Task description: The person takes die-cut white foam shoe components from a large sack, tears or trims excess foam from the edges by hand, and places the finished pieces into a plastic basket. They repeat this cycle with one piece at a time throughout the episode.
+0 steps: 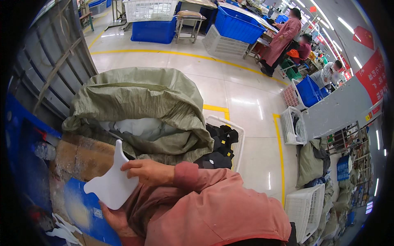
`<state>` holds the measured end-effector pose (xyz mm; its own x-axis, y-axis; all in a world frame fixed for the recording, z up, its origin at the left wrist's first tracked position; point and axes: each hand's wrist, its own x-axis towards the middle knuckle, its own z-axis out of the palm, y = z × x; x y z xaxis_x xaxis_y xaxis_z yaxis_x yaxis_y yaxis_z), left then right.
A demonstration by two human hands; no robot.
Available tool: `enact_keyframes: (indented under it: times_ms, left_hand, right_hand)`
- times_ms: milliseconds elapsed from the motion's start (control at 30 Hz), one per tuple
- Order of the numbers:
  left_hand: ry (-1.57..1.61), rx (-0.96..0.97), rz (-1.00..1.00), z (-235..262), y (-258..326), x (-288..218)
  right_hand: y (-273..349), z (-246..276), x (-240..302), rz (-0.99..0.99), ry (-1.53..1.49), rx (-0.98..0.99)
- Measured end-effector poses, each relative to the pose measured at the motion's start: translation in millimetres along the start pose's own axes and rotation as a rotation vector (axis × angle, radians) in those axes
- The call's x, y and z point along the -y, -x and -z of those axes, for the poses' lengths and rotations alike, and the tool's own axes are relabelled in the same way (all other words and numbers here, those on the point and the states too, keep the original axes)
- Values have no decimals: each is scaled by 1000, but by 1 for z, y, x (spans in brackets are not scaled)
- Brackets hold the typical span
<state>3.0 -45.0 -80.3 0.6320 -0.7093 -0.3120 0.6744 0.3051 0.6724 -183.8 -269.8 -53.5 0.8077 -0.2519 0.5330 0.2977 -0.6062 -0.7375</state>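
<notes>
A flat white cut-out piece (114, 182) with curved edges and a narrow upper tip is tilted up between my hands. My right hand (150, 171) pinches its right edge between thumb and fingers. Its lower end rests in my left hand (115, 221), whose fingers are partly hidden behind the piece. Beneath it lies a blue surface (82, 209) with a worn, yellowish patch, beside brown cardboard (78, 156). Several similar thin white pieces (65, 231) lie at the lower left. Just beyond my hands stands a large olive woven sack (139, 94), its mouth gaping over pale grey-white material (143, 128).
A white basket (241, 143) of black items (219, 143) stands right of the sack. A metal barred panel (49, 61) rises at the left. Blue bins (238, 24) and white crates (303, 211) stand around the yellow-lined floor (254, 94). Several people (283, 39) are at the far right.
</notes>
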Motion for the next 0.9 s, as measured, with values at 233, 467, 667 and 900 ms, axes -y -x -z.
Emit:
enact_keyframes:
  times_ms: [233, 467, 667, 900]
  left_hand:
    - [-149, -51, -9, 23, 3, -11]
    - [-194, -49, -120, 29, 2, -14]
    - [-260, -67, -124, 19, 5, -10]
    - [-152, -214, -81, 4, 21, -16]
  right_hand:
    - [-6, 1, 5, 2, -201, 135]
    - [-8, -23, -9, -501, -756, -457]
    - [-8, -35, -12, -635, -984, -260]
    - [-13, -31, -14, -738, -489, -66]
